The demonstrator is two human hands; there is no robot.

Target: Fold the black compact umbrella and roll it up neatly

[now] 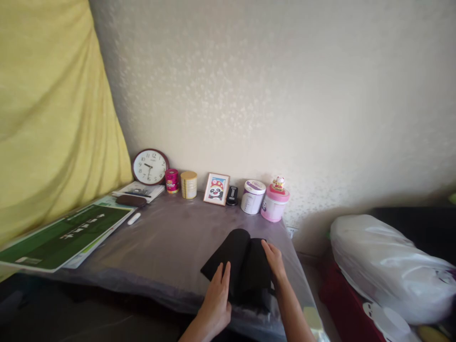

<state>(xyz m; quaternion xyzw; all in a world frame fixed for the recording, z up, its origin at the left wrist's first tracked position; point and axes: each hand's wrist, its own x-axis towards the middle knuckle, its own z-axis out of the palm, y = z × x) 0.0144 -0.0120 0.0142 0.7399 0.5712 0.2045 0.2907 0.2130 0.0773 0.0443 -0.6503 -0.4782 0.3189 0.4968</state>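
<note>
Near the front edge of the desk (160, 242), a black book (233, 251) is already open but not yet flat, the left hand (216, 304) straight-fingered against one side, its grip unclear, while the right hand (275, 261) pinches the opposite edge.

I receive one head-worn view from above the near side of a grey, plastic-covered table (171, 237), facing forward and down, with the bare left hand (216, 300) and bare right hand (275, 260) close and the beige, patterned wall (249, 85) beyond.
</note>
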